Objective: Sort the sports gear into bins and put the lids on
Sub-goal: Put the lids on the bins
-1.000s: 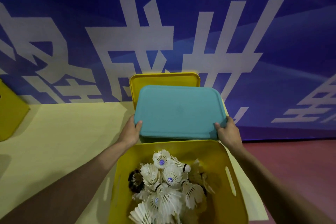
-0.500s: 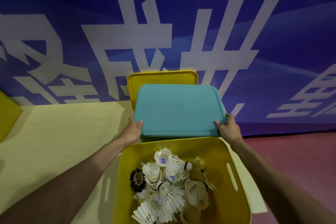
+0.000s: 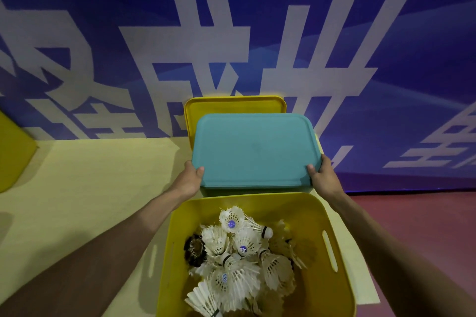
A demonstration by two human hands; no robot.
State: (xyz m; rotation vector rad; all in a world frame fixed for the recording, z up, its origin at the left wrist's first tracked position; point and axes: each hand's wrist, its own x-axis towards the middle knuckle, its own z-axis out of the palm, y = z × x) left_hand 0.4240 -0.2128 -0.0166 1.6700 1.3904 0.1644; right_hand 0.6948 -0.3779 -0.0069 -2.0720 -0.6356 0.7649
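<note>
Evidently your left hand (image 3: 192, 179) and right hand (image 3: 324, 179) grip the teal lid (image 3: 253, 149) at nine and three o'clock for level seating.

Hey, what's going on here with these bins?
A person holds a teal lid by its near corners, left hand on one, right hand on the other, thumbs on top. It is over a teal bin whose front wall just shows beneath; I can't tell if it is seated. In front, an open yellow bin full of shuttlecocks has no lid yet. A yellow lid stands behind against the wall.
</note>
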